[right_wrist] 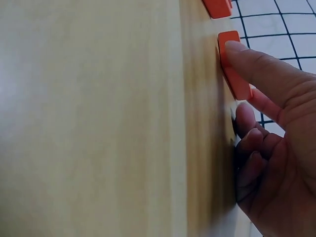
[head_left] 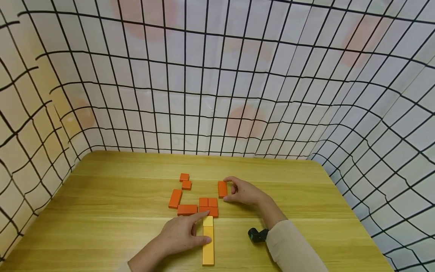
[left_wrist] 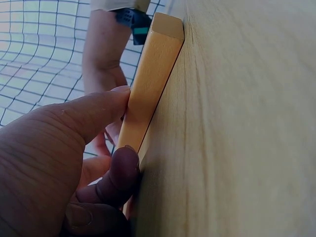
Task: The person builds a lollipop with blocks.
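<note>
My right hand [head_left: 246, 192] pinches an orange block [head_left: 222, 189] lengthwise, index finger at its far end and thumb at its near end. That block [right_wrist: 234, 66] lies low against the wood in the right wrist view. My left hand [head_left: 180, 232] touches a long yellow block [head_left: 208, 251] with its thumb. Its extended index finger reaches over an orange block [head_left: 214, 212] at the far end of the yellow piece. A short light-yellow block [head_left: 208, 221] sits there. Two small orange blocks [head_left: 203, 202] adjoin the orange block beyond. In the left wrist view, the thumb meets the yellow block's side [left_wrist: 150, 74].
Left of the group lie an orange block [head_left: 187, 210], a slanted orange block [head_left: 175, 198] and two small orange blocks [head_left: 184, 177] farther back. A black device [head_left: 257, 235] is at the right wrist. Black netting [head_left: 217, 90] surrounds the wooden table [head_left: 306, 189] at the back and sides.
</note>
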`<state>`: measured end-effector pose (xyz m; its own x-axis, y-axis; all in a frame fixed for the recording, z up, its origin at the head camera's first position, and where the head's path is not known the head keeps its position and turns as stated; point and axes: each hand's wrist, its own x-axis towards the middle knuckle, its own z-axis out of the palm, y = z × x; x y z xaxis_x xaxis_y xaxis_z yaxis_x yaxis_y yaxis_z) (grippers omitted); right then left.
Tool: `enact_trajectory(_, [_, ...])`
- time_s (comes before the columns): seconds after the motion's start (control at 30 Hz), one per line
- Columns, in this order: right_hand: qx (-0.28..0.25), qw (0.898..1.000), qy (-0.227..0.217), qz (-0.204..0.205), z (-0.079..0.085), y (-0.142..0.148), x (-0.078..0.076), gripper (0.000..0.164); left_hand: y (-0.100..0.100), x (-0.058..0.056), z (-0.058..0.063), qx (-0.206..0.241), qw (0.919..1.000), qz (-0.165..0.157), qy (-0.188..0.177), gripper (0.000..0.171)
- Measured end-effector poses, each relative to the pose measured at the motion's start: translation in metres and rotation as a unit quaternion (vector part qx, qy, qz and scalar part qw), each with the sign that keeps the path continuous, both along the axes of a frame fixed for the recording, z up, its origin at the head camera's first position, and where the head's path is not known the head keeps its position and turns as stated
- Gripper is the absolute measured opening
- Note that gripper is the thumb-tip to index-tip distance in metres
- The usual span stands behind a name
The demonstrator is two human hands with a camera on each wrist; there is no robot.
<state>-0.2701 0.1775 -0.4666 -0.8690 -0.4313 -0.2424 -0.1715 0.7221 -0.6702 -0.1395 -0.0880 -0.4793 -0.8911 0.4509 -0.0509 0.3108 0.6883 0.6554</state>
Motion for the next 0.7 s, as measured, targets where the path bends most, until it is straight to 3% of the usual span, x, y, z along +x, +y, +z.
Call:
enact_trajectory(0.27, [-0.024,1.000,-0.009,-0.001,-0.0026,0.0038,0.0016,0.061,0.0000,-0.0009,0.0000,-0.001,1.0000,-0.001,0.001,0.077])
enact_trajectory(0.53, [-0.061,0.997,-0.038,0.024,-0.0016,0.0087,0.0019,0.059,0.0002,-0.0017,-0.0006,0.000,1.0000,-0.001,-0.003,0.078])
enact_trajectory(0.7, [-0.057,0.997,-0.043,0.032,-0.0012,0.0097,0.0029,0.059,0.0002,-0.0012,0.0005,0.000,1.0000,-0.001,-0.006,0.078])
